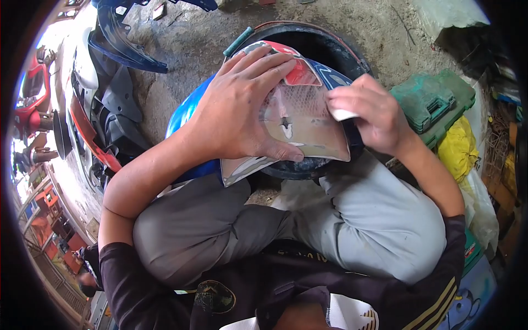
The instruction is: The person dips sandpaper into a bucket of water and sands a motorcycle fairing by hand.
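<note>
A curved vehicle body panel (316, 132), painted blue and red with a worn, scuffed beige patch, rests over a black tub (335, 47) in front of my knees. My left hand (242, 104) lies across the panel's upper left, fingers stretched out and thumb spread on the scuffed patch. At the panel's right edge, my right hand (371, 113) is closed around a small white folded piece (344, 114) that looks like sandpaper. Most of this piece is hidden by the fingers. A dark notch with pale edges shows in the middle of the patch.
Dark, red and white body panels (118, 104) are piled on the left, with a blue panel (124, 47) beyond. To the right are a green tool case (434, 102) and a yellow bag (459, 146). Another person (88, 275) appears at lower left.
</note>
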The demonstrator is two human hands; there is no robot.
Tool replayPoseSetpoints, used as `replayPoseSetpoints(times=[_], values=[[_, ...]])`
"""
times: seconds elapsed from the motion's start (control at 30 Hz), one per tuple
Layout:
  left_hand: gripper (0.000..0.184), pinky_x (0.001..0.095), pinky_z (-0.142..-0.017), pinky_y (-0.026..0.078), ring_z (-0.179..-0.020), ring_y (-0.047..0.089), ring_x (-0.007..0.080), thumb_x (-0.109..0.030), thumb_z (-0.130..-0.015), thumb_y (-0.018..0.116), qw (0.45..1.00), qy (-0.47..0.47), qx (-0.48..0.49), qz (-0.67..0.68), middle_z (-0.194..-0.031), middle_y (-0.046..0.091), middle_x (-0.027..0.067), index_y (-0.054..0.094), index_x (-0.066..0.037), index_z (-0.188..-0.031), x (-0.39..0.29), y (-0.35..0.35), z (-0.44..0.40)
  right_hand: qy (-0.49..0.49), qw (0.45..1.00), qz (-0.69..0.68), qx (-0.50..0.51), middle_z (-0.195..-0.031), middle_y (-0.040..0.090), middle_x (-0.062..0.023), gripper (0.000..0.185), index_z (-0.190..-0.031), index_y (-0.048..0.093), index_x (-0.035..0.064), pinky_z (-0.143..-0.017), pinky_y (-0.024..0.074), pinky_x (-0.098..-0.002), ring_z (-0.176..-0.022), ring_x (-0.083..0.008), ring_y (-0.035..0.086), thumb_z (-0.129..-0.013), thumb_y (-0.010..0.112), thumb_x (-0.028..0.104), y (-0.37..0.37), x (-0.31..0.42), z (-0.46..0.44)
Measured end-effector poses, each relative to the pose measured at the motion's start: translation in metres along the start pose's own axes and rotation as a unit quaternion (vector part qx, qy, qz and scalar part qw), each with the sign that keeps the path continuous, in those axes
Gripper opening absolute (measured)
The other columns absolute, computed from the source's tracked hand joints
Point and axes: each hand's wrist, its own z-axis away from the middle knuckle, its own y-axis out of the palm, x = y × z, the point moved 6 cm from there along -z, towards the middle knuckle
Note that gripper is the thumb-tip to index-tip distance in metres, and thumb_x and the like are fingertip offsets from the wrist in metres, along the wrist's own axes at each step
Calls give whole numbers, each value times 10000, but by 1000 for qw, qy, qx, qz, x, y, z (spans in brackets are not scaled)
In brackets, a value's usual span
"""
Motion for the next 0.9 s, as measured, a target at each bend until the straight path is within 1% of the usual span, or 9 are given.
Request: replayPoseSetpoints(times=[0.13, 0.23, 0.33, 0.47, 0.6, 0.63, 0.67, 0.8, 0.9], values=[[1256, 563, -1310, 344, -1545, 497, 441, -695, -575, 979, 1000, 2, 3, 0, -1567, 630, 222, 614, 36, -1529, -2, 0, 2, 5, 1000, -16, 3, -1170, 800, -152, 376, -1132, 754, 12, -839, 606, -426, -971, -341, 741, -779, 731, -118, 0, 3, -3], [1256, 567, -1308, 345, -1546, 495, 443, -690, -574, 979, 1000, 5, -1, -3, -1573, 626, 219, 610, 29, -1536, -1, 0, -1, 7, 1000, -14, 0, -1169, 798, -148, 368, -1128, 754, 18, -840, 602, -425, -978, -341, 744, -788, 730, -120, -2, -2, -3], [1254, 562, -1307, 349, -1545, 496, 443, -687, -572, 980, 1000, 1, 6, -6, -1569, 628, 219, 611, 27, -1535, -2, -2, 1, 14, 999, -31, 5, -1188, 804, -161, 341, -1145, 774, 20, -824, 584, -427, -991, -341, 759, -828, 732, -96, -1, 0, -1], [1258, 561, -1307, 348, -1544, 497, 439, -688, -569, 980, 1000, 2, 4, -9, -1563, 631, 217, 611, 27, -1535, -1, 0, -1, 14, 999, -28, 5, -1171, 795, -145, 356, -1105, 757, 14, -831, 602, -425, -964, -338, 737, -767, 745, -98, -1, 17, -5], [1258, 565, -1307, 345, -1548, 492, 436, -684, -568, 981, 1000, 9, 0, -2, -1561, 630, 218, 609, 29, -1535, -2, 0, -1, 26, 1000, 13, -9, -1160, 793, -154, 369, -1119, 758, 2, -846, 607, -416, -962, -360, 728, -765, 731, -100, -5, -16, -3], [1258, 564, -1308, 345, -1549, 491, 436, -686, -568, 981, 1000, 7, 0, -5, -1559, 631, 220, 610, 31, -1533, -2, 0, -2, 5, 1000, 9, 5, -1163, 794, -151, 369, -1123, 758, 1, -852, 609, -421, -969, -363, 732, -770, 732, -99, -3, -7, -4], [1258, 563, -1308, 345, -1549, 490, 436, -688, -569, 981, 1000, 4, 1, -7, -1558, 631, 222, 611, 33, -1531, -3, -1, 0, 33, 999, -19, -6, -1170, 797, -144, 369, -1120, 758, 16, -846, 606, -423, -975, -358, 737, -770, 738, -99, 0, 5, -4], [1264, 566, -1308, 344, -1550, 489, 439, -698, -567, 979, 1000, 5, 1, 1, -1561, 628, 226, 611, 33, -1531, -2, 0, -1, 23, 1000, -3, 4, -1188, 800, -140, 360, -1102, 761, 11, -851, 608, -418, -974, -349, 738, -761, 749, -105, -5, -13, -1], [1274, 566, -1309, 342, -1551, 487, 440, -708, -565, 977, 1000, -4, 10, -5, -1564, 626, 227, 609, 31, -1535, -3, -1, 0, 15, 1000, -20, 6, -1207, 804, -128, 344, -1110, 762, 14, -841, 605, -414, -975, -343, 737, -787, 745, -102, -2, 5, -5]])
